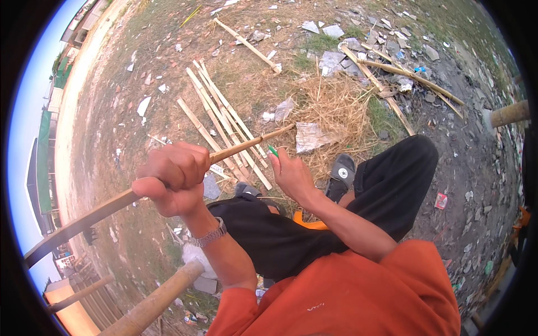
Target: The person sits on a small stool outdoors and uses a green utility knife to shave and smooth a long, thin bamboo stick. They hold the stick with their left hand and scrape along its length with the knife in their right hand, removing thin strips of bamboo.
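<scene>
My left hand (174,176) is wrapped round a long bamboo strip (246,144). The strip slants from the far lower left, through my fist, to a thin tip in front of me. Beyond my knees, just below the strip's tip end, my right hand (294,176) is closed on a small tool. Only its green end (273,150) shows past the fingers, so its kind cannot be made out. Several split bamboo strips (218,106) lie side by side on the ground under the held one.
A straw heap (342,106) lies ahead. Crossed bamboo poles (417,74) rest on rubble at the far right. One bamboo piece (246,45) lies further off. Thick bamboo posts stand at lower left (151,302) and right (509,113). Something orange (308,222) shows between my legs.
</scene>
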A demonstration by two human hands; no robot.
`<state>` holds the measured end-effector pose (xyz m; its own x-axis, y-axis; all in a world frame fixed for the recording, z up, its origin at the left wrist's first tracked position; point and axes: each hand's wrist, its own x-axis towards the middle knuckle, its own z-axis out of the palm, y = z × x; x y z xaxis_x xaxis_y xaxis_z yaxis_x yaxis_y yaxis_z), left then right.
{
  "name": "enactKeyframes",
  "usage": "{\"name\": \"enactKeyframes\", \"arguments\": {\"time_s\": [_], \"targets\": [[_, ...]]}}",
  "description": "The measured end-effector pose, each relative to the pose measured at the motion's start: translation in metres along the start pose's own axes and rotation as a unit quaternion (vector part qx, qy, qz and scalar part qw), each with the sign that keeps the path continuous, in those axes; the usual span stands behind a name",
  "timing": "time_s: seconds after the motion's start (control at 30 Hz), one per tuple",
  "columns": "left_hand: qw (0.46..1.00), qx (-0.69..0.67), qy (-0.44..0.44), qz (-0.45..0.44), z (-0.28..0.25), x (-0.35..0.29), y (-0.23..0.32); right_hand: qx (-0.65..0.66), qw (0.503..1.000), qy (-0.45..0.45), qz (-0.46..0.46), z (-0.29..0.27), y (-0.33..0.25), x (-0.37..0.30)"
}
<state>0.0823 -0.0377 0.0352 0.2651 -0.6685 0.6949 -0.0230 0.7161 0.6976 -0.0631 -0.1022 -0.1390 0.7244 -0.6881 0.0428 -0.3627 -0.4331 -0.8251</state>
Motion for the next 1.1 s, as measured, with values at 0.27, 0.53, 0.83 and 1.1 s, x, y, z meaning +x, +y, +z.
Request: {"name": "enactKeyframes", "arguments": {"time_s": [0.27, 0.53, 0.83, 1.1], "targets": [[1.0, -0.005, 0.005, 0.002, 0.002, 0.004, -0.003, -0.042, 0.993, -0.043, 0.097, 0.003, 0.036, 0.0], [1.0, 0.0, 0.006, -0.003, 0.0, 0.004, -0.002, 0.004, 0.997, -0.039, 0.067, 0.011, 0.031, 0.003], [1.0, 0.006, 0.012, -0.002, -0.007, 0.001, 0.0, 0.007, 0.997, -0.046, 0.059, 0.012, 0.02, 0.011], [0.999, 0.03, 0.032, -0.017, 0.001, 0.001, -0.002, -0.016, 0.992, -0.074, 0.1, 0.01, 0.066, -0.002]]}}
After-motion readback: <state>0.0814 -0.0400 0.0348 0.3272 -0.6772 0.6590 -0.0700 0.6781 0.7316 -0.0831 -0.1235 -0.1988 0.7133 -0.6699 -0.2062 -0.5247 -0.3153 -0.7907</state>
